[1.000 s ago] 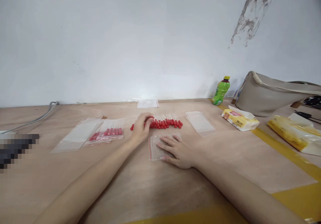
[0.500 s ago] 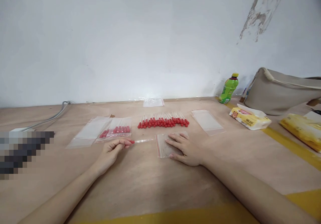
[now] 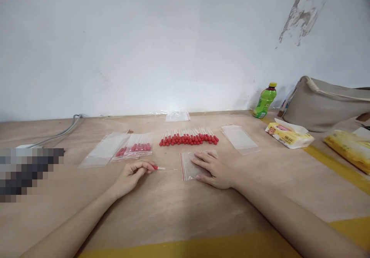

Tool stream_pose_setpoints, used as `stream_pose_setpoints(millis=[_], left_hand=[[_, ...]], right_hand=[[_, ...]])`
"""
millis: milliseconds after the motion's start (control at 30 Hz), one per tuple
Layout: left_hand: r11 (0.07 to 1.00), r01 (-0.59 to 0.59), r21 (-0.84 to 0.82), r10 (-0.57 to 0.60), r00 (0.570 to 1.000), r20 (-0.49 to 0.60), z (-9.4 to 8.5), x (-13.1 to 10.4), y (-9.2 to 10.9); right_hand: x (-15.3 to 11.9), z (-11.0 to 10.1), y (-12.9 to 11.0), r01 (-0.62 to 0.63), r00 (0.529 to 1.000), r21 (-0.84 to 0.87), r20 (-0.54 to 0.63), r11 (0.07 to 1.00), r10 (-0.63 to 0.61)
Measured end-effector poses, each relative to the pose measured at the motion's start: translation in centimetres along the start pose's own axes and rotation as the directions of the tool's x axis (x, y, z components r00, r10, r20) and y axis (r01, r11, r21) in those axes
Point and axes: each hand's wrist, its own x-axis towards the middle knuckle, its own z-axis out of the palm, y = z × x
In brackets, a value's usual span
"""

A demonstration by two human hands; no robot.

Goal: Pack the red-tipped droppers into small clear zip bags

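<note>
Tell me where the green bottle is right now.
In the head view, the green bottle stands far right at the back of the table, against the wall, just left of the beige bag.

Row of droppers (image 3: 188,138) lies behind bag (image 3: 192,166); bottle (image 3: 265,101) far right.

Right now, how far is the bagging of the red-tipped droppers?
Done: one filled bag lies at the left. In hand: the left hand pinches one dropper, pointed at the small zip bag that the right hand presses flat. Left: a long row of droppers and the empty bags.
</note>
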Motion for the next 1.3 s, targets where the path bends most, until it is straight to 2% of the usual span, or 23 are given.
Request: stream_pose_setpoints(millis=[433,633,933,1300], left_hand=[[1.0,0.007,0.002,-0.007,1.0,0.005,0.13,0.19,0.34],[1.0,0.022,-0.02,-0.024,0.995,-0.094,-0.37,0.26,-0.01],[0.998,0.041,-0.049,-0.042,0.999,-0.013,0.02,0.29,0.02],[0.998,0.035,-0.053,-0.035,0.999,0.002,0.03,0.27,-0.07]], right_hand=[[0.0,-0.03,-0.09,-0.012,1.0,-0.022,0.015,1.0,0.012],[-0.02,-0.07,-0.09,-0.001,1.0,-0.012,0.006,1.0,0.001],[0.0,-0.13,-0.11,0.003,1.0,-0.016,0.002,1.0,-0.003],[0.01,-0.05,0.0,0.002,1.0,-0.007,0.001,1.0,-0.002]])
